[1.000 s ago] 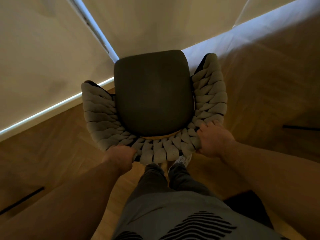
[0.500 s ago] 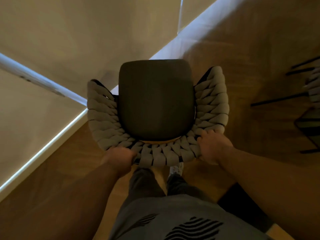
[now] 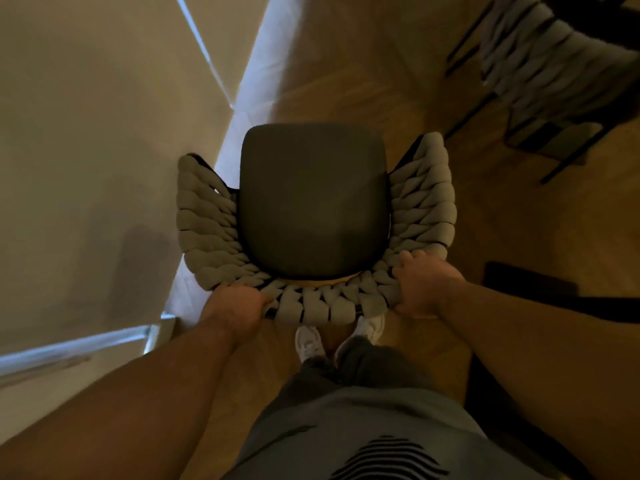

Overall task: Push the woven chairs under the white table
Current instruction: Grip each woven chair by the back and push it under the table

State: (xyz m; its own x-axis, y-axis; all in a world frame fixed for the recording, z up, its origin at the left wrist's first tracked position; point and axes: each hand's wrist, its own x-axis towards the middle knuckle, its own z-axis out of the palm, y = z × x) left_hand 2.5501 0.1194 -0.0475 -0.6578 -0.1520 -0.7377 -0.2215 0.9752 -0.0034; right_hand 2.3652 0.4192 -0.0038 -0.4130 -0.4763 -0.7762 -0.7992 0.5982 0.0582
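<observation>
Woven cord fills both fists: our left hand [image 3: 235, 306] and right hand [image 3: 420, 285] clench the woven chair [image 3: 311, 202] back. Its seat sits beside the white table [image 3: 86, 150], not under; a second chair [image 3: 547, 74] stands farther off, untouched.

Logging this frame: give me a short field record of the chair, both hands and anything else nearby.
held item: woven chair, dark seat cushion, wooden floor beneath
left hand: grips the backrest rim, left of centre
right hand: grips the backrest rim, right of centre
other chair: second woven chair, upper right, apart from the held one
white table: cannot make it out
feet: white shoes just behind the backrest
</observation>
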